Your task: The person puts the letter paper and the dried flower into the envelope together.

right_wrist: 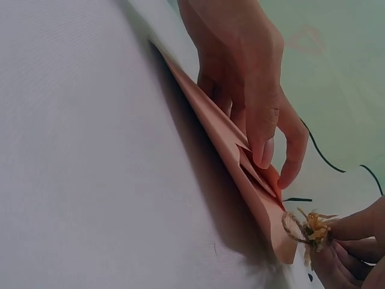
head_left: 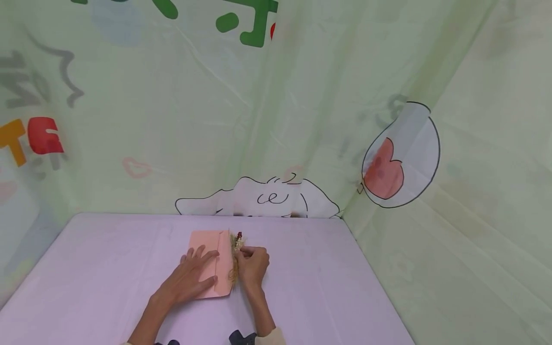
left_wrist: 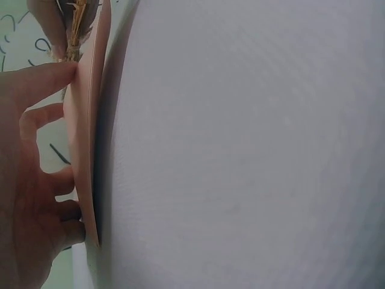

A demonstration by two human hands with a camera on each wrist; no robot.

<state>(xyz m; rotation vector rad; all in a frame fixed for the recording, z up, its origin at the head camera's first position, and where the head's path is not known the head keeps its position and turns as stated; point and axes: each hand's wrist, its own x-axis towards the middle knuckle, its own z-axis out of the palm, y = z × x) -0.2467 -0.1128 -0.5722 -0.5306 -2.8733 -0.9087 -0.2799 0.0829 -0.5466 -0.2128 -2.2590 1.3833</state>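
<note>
A pink paper envelope [head_left: 222,268] lies on the table, with a flap seam running along its right part. My left hand [head_left: 191,275] rests on it, fingers spread, and the fingertips press its upper face in the left wrist view. At the envelope's right edge is a small bunch of dried flowers [head_left: 238,242], with a dark red bloom and pale sprigs. My right hand [head_left: 253,266] pinches this bunch between thumb and fingers. A twine loop [right_wrist: 292,227] on the bunch shows in the right wrist view. Part of the stems is hidden behind the fingers.
The table [head_left: 327,287] has a pale lilac cover. Light green curtains [head_left: 194,120] with printed drawings hang behind it and along the right side. Dark wrist straps [head_left: 242,338] show at the bottom edge.
</note>
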